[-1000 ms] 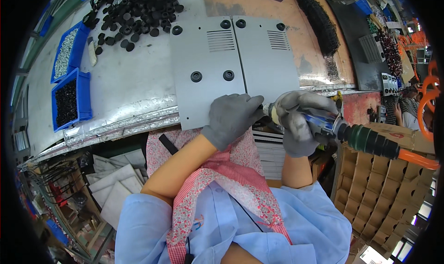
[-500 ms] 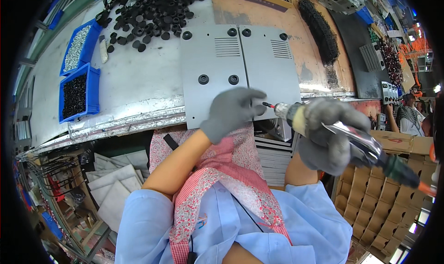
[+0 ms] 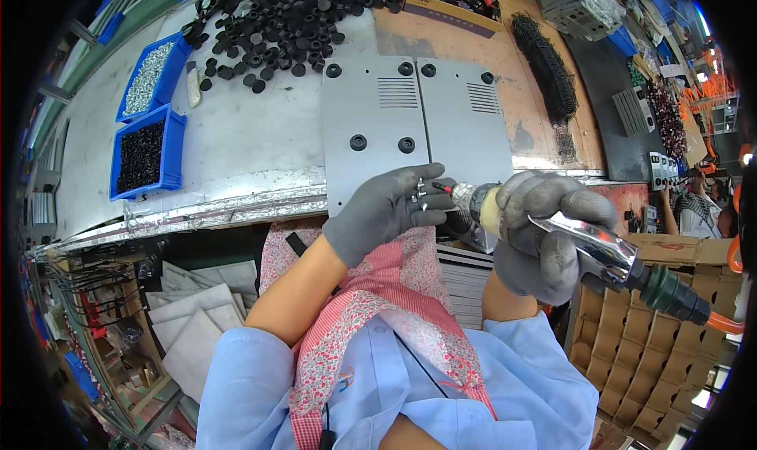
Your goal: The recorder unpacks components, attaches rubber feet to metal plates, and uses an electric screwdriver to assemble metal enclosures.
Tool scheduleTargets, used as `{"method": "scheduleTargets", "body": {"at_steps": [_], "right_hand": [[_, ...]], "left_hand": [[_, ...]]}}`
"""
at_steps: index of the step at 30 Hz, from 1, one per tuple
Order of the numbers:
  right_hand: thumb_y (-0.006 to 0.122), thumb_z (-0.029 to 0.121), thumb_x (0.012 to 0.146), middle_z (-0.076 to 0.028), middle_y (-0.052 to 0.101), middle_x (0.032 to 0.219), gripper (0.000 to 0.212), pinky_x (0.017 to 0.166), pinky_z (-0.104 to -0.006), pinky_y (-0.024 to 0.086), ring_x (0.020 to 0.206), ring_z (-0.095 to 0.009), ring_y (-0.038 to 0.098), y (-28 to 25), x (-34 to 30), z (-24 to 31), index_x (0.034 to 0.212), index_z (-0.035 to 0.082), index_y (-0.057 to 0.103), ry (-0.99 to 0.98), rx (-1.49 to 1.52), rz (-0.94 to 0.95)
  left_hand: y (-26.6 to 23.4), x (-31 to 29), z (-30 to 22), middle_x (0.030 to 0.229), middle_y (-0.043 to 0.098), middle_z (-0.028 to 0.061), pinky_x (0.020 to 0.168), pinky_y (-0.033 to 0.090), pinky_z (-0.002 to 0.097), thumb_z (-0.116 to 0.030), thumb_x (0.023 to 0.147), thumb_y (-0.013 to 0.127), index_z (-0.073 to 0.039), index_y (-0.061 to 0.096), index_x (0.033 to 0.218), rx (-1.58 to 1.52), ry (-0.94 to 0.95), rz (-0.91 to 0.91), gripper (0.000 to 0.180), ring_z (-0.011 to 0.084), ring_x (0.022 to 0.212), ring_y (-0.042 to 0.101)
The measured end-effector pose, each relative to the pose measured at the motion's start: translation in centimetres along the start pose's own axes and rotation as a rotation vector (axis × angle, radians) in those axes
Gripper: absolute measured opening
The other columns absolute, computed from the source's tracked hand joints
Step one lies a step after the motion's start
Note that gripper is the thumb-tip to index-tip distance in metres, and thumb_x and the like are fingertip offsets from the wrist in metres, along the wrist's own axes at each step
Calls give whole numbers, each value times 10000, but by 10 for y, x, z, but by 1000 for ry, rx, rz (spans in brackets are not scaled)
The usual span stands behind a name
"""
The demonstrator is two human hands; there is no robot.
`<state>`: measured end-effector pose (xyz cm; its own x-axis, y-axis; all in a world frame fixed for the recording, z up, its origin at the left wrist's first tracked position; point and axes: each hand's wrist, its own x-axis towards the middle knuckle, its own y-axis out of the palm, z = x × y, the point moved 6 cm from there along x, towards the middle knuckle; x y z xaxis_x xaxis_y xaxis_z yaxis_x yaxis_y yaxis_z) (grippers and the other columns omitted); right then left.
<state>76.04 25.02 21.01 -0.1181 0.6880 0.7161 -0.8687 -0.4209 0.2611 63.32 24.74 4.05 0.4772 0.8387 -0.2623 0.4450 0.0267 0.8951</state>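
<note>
While the gloved right hand gripped a power screwdriver, its bit angled leftward, the gloved left hand faced it half-curled, small silvery screws among its fingers, likely cradled so none dropped. Two grey panels sat side by side at the bench's near edge, apparently for easy reach. Both forearms slanted inward.

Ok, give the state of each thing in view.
Left grip: partly curled, holding metal pieces
Right grip: closed around driver
Driver: held, running unclear
Panels: flat, side by side
Near blue box: open, black parts inside
Far blue box: open, silver parts inside
Black caps: loose, heaped
Carton: open, filled
</note>
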Motion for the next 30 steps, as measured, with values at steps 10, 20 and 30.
{"method": "scheduleTargets", "body": {"at_steps": [10, 20, 30], "right_hand": [[727, 287, 823, -184, 587, 856, 457, 637, -420, 546, 726, -281, 609, 11, -1, 2, 1075, 56, 423, 15, 14, 53], [668, 237, 865, -177, 570, 796, 350, 569, -394, 518, 651, -254, 587, 18, 5, 6, 997, 37, 413, -33, -9, 88], [657, 262, 872, -129, 517, 656, 348, 520, -378, 487, 553, -220, 538, 18, 5, 6, 977, 43, 408, -62, -21, 34]], "left_hand": [[5, -10, 3, 934, 577, 31, 511, 390, 189, -314, 914, 591, -66, 538, 1073, 50, -49, 141, 299, 88, 717, 585], [8, -6, 4, 754, 537, 7, 412, 298, 179, -473, 864, 604, -109, 545, 942, 47, -9, 121, 377, 64, 548, 468], [8, -7, 1, 530, 394, -38, 383, 259, 185, -572, 877, 488, -88, 554, 895, 178, -7, 120, 489, 49, 398, 310]]}}
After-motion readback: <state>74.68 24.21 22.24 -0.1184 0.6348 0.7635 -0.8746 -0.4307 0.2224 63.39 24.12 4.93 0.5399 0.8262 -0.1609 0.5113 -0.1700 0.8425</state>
